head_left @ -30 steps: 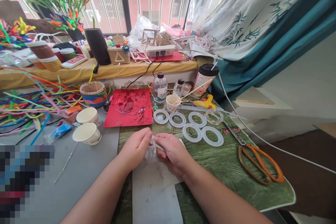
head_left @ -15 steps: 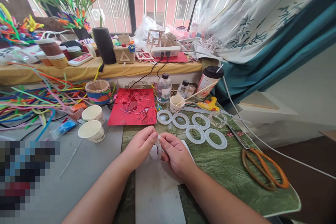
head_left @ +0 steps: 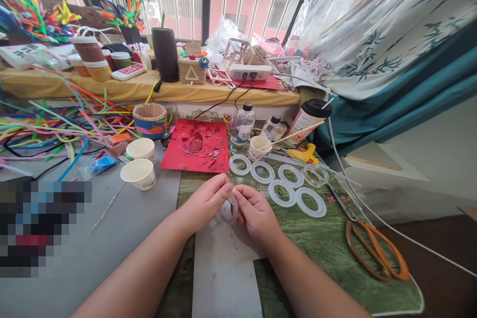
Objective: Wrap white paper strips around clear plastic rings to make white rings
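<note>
A translucent ring [head_left: 231, 210] is held up between my two hands, above a pale grey board [head_left: 223, 268]. My left hand [head_left: 210, 202] pinches it from the left with thumb and fingers. On the right, my right hand [head_left: 257, 216] has its fingers closed on the same ring. The two thumbs nearly meet at its top. Several white rings [head_left: 282, 193] lie on the green tabletop to the right of my hands. Beyond my hands is a red sheet [head_left: 172, 156] with dark red flakes on it.
Orange-handled scissors [head_left: 376, 251] lie at the right. Two paper cups [head_left: 137, 174] stand at the left. Behind the rings are a cup with a stick [head_left: 257, 150], a clear bottle [head_left: 242, 126], a yellow glue gun [head_left: 305, 154] and a lidded drink cup [head_left: 303, 121].
The view has shifted and tilted a little. The ring between my hands is turned and shows more of its round outline. Both hands still hold it.
</note>
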Available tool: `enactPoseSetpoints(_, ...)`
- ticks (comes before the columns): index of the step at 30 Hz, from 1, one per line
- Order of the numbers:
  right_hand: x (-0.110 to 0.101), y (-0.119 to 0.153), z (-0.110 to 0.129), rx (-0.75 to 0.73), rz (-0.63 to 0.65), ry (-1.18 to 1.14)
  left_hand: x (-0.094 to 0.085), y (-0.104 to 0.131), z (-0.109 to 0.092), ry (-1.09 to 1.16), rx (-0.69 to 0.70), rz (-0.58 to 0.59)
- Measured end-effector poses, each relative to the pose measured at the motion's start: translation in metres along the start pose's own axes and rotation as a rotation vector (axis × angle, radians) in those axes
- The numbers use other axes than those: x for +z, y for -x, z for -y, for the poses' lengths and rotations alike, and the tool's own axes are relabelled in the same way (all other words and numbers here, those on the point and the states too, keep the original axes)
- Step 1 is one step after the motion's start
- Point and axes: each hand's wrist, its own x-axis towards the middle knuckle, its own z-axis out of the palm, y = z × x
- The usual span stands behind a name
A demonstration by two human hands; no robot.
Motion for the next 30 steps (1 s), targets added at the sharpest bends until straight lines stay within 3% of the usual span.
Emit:
enactPoseSetpoints(6,0.0,0.011,0.006,-0.109,0.112,0.135,-0.005,-0.003,0.002,0.1,-0.007,-0.064)
enactPoseSetpoints(12,0.0,-0.002,0.007,-0.039,-0.021,0.125,-0.001,-0.008,0.006,0.087,-0.052,-0.083)
enactPoseSetpoints(17,0.0,0.007,0.011,-0.22,0.068,0.271,0.002,-0.009,0.01,0.139,-0.051,-0.124)
enactPoseSetpoints(20,0.0,0.011,0.012,-0.266,0.117,0.331,0.001,-0.01,0.012,0.265,-0.078,-0.145)
enactPoseSetpoints(25,0.0,0.007,0.01,-0.256,-0.016,0.292,0.0,-0.012,-0.001,0.636,-0.115,-0.109)
enactPoseSetpoints(30,0.003,0.015,0.006,-0.342,0.117,0.418,0.003,-0.009,-0.011,0.858,-0.152,-0.063)
